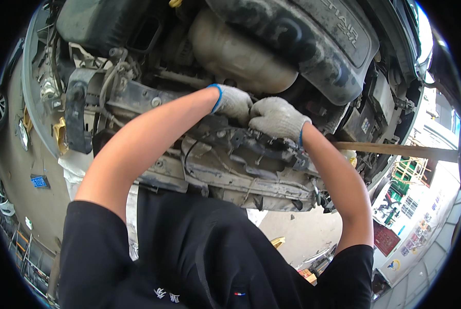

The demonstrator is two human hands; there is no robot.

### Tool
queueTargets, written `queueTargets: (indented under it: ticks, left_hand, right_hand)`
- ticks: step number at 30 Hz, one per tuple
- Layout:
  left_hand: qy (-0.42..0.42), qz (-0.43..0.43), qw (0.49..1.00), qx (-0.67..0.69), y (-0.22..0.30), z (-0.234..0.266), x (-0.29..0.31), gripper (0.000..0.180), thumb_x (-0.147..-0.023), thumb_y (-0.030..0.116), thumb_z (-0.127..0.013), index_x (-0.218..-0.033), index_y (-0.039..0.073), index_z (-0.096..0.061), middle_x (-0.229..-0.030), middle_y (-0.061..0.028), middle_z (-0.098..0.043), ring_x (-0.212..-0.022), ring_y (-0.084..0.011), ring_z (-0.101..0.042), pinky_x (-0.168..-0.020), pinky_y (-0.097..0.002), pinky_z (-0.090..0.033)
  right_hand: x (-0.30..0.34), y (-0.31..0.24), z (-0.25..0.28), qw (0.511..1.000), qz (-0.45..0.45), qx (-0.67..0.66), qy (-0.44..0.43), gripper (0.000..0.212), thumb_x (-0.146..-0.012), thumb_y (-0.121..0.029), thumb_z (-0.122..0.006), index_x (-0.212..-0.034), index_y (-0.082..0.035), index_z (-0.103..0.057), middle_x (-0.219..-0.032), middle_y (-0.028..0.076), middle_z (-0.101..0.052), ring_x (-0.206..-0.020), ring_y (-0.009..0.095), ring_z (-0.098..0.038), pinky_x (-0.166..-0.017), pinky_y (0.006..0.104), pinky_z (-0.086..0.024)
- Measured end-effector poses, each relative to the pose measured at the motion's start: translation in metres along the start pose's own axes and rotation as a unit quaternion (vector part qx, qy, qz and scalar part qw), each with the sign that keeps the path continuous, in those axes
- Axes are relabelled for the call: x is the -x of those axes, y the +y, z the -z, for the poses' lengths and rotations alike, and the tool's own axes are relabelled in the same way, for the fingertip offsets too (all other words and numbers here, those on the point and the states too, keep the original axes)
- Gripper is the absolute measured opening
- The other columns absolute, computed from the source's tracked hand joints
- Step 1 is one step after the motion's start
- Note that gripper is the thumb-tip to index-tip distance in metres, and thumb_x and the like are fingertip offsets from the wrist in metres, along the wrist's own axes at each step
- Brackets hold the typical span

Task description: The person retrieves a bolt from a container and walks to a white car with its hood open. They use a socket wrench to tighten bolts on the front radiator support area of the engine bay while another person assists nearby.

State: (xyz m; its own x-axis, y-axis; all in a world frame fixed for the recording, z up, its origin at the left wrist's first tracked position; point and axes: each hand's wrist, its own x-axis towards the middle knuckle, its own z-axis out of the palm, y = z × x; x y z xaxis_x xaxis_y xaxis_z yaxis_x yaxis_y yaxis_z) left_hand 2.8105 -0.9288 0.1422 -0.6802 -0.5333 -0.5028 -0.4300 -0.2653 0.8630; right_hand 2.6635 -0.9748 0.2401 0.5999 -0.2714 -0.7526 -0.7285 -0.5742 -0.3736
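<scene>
- Black shirt [189, 247] lies nearest, behind the car's exposed lower beam [225, 181].
- Just beyond, the dark front crossmember [215, 130] runs left to right.
- Over it, the gloved left hand [234, 104] and right hand [278, 117] nearly meet, fingers curled; any grip cannot be told.
- Likely step: close two-handed work there; the next move calls for careful finger clearance.
- Farther: metal shield [235, 51], engine cover [313, 41].

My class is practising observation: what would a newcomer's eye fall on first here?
The left hand and right hand, both gloved and side by side near the picture's middle, come first. A rounded metal shield bulges just above them, and a large black engine cover spreads toward the upper right.
</scene>
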Motion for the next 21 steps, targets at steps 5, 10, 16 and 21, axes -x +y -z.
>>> queueTargets:
  ticks: [5,10,16,21]
  left_hand:
    - [-0.01,0.03,0.999,-0.018,0.008,0.005,0.005,0.034,-0.077,0.031,-0.078,-0.102,0.008,-0.078,-0.091,-0.0129,-0.077,-0.078,-0.0245,-0.069,-0.074,-0.0388,-0.054]
    - [-0.002,0.067,0.996,-0.054,0.011,0.005,0.004,0.037,-0.079,0.035,-0.075,-0.106,0.009,-0.076,-0.102,-0.0189,-0.075,-0.095,-0.0359,-0.071,-0.083,-0.0434,-0.056]
    - [-0.025,0.122,0.991,-0.041,0.009,0.006,0.002,0.034,-0.084,0.033,-0.069,-0.105,0.006,-0.074,-0.102,-0.0217,-0.073,-0.099,-0.0398,-0.07,-0.085,-0.0457,-0.056]
    - [-0.043,0.137,0.989,-0.026,0.011,0.006,0.003,0.032,-0.089,0.031,-0.065,-0.111,0.01,-0.073,-0.107,-0.019,-0.073,-0.102,-0.0399,-0.068,-0.088,-0.0457,-0.055]
  right_hand:
    - [-0.014,0.016,0.001,0.997,0.063,0.025,-0.034,0.031,-0.079,-0.025,-0.058,-0.089,0.001,-0.073,-0.095,0.025,-0.071,-0.096,0.042,-0.067,-0.088,0.0502,-0.053]
    - [-0.014,0.021,0.002,0.994,0.103,0.01,-0.038,0.029,-0.084,-0.025,-0.059,-0.086,0.002,-0.069,-0.096,0.023,-0.068,-0.096,0.041,-0.066,-0.089,0.0494,-0.051]
    - [-0.017,0.027,0.0,0.989,0.132,0.025,-0.068,0.028,-0.09,-0.027,-0.061,-0.091,0.0,-0.068,-0.099,0.018,-0.067,-0.096,0.034,-0.068,-0.086,0.0453,-0.054]
    - [-0.014,0.025,0.004,0.987,0.117,0.057,-0.094,0.027,-0.093,-0.025,-0.059,-0.096,-0.001,-0.069,-0.104,0.017,-0.067,-0.096,0.032,-0.069,-0.085,0.0434,-0.054]
